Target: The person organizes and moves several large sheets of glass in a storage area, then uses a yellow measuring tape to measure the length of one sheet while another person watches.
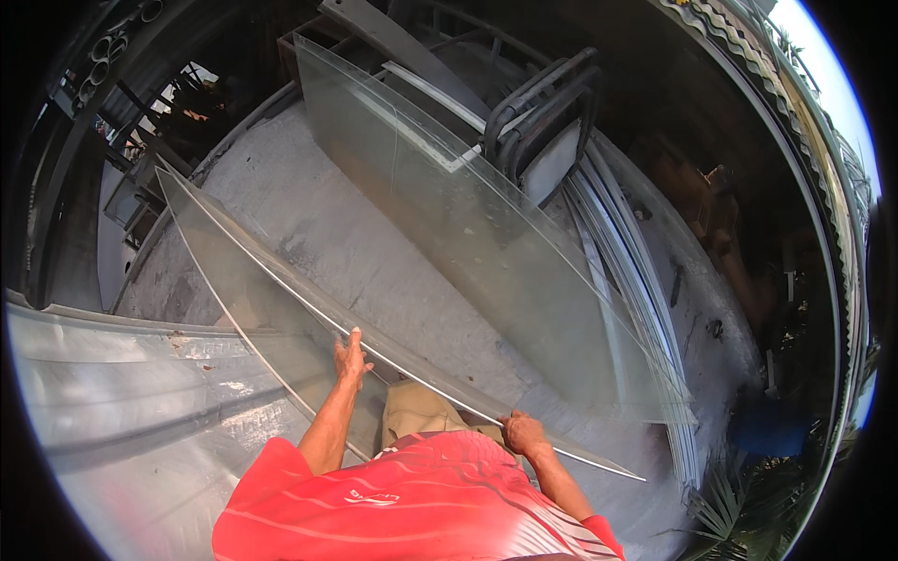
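From my remote head view, a long, translucent glass pane (281,323), pale-edged, slants across the near side of the concrete floor (309,206). The right hand (524,433) grips its upper edge; the left hand (351,360) touches that edge, closure undeterminable. Floor separates it from a second pane (524,290).
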The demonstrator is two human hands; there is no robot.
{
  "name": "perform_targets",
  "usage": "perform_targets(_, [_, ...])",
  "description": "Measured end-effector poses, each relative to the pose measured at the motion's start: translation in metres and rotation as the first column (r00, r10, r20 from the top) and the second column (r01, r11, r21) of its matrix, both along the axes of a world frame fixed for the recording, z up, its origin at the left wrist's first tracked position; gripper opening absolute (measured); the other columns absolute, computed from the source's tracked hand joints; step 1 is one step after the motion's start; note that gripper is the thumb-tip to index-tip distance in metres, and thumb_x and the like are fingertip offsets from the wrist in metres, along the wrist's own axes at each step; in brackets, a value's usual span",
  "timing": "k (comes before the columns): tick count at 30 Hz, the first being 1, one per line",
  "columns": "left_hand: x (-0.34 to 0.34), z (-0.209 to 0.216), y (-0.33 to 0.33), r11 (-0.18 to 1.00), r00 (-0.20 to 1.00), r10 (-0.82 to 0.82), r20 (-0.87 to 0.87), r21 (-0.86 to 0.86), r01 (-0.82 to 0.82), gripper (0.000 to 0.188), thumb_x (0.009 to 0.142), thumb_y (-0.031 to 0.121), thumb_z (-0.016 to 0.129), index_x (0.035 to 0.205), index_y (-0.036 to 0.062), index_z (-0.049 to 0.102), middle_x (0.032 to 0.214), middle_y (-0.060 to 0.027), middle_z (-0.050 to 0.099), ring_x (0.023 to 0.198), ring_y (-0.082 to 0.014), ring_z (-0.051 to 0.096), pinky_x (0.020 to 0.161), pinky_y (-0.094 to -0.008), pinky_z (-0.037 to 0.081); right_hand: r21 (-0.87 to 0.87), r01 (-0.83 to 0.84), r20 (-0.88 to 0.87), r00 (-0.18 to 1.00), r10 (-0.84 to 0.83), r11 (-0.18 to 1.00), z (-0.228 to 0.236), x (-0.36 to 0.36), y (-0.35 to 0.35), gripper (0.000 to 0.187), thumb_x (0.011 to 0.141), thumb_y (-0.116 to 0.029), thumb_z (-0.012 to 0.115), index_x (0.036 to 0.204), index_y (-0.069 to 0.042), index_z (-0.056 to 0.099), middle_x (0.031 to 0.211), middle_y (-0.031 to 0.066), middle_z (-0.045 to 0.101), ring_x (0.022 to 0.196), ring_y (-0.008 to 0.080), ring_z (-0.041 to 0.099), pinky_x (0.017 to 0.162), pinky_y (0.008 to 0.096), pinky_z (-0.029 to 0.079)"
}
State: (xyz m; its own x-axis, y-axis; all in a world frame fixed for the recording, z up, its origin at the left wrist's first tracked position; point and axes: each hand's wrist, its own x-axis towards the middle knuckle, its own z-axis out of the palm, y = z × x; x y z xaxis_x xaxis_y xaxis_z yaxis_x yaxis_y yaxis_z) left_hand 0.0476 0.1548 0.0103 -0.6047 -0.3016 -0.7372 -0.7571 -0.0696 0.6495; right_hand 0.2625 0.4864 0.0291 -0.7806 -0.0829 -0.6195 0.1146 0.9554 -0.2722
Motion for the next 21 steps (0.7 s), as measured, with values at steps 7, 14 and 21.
perform_targets(7, [-0.037,-0.012,-0.006,0.995,0.995,-0.102,0.016,0.016,0.101,0.067,0.09,0.022,0.047,0.141,-0.0088,0.016,0.13,-0.0293,0.039,0.109,-0.0391,0.054,0.074,-0.0439,0.06,0.05,0.045,-0.001,0.999,-0.045,0.998,0.01,-0.013,0.002,0.023,0.085,-0.029,0.06,0.098,-0.011,0.067,0.099,0.0156,0.063,0.095,0.0323,0.062,0.076,0.0434,0.053])
perform_targets(14, [-0.049,-0.025,-0.01,0.988,0.989,-0.147,0.033,0.047,0.146,0.047,0.09,0.018,0.045,0.122,-0.0148,0.04,0.112,-0.0289,0.053,0.088,-0.0396,0.065,0.071,-0.0459,0.06,0.048,0.078,-0.114,0.991,-0.072,0.996,-0.026,0.004,0.007,0.022,0.084,-0.024,0.054,0.094,-0.017,0.072,0.091,0.0156,0.062,0.088,0.0328,0.063,0.072,0.0439,0.053])
perform_targets(21, [-0.04,-0.02,-0.008,0.99,0.994,-0.105,-0.001,0.097,0.105,0.043,0.091,0.018,0.046,0.117,-0.0158,0.043,0.104,-0.0269,0.06,0.082,-0.039,0.067,0.068,-0.046,0.06,0.0,0.097,-0.208,0.974,-0.095,0.995,-0.028,0.009,0.007,0.016,0.08,-0.023,0.06,0.083,-0.012,0.072,0.086,0.0154,0.064,0.086,0.0327,0.064,0.069,0.0428,0.055])
